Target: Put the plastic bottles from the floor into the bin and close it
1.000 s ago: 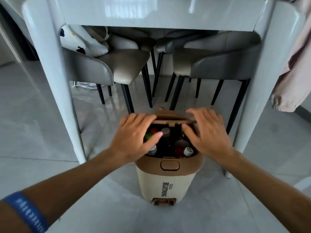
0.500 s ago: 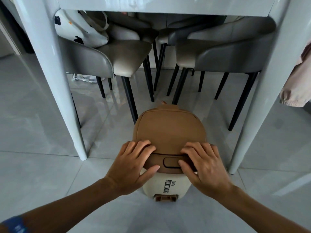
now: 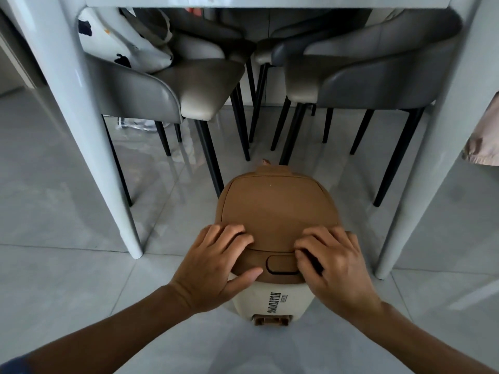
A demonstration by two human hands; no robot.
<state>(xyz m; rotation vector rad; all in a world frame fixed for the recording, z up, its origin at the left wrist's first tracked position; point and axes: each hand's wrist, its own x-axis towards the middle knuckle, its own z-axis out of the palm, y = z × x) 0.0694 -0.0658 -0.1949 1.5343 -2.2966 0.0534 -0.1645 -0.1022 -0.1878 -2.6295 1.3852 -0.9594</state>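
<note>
Since 1 second ago the lid (image 3: 275,209) is down — both hands' fingers (image 3: 229,233) spread flat on it.

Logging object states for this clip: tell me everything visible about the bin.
The cream plastic bin with a brown domed lid stands upright on the grey tiled floor, by the white table's legs. The lid is down. A push-button sits at its front rim, black lettering and a brown pedal below. The left hand and right hand press its front edge.
</note>
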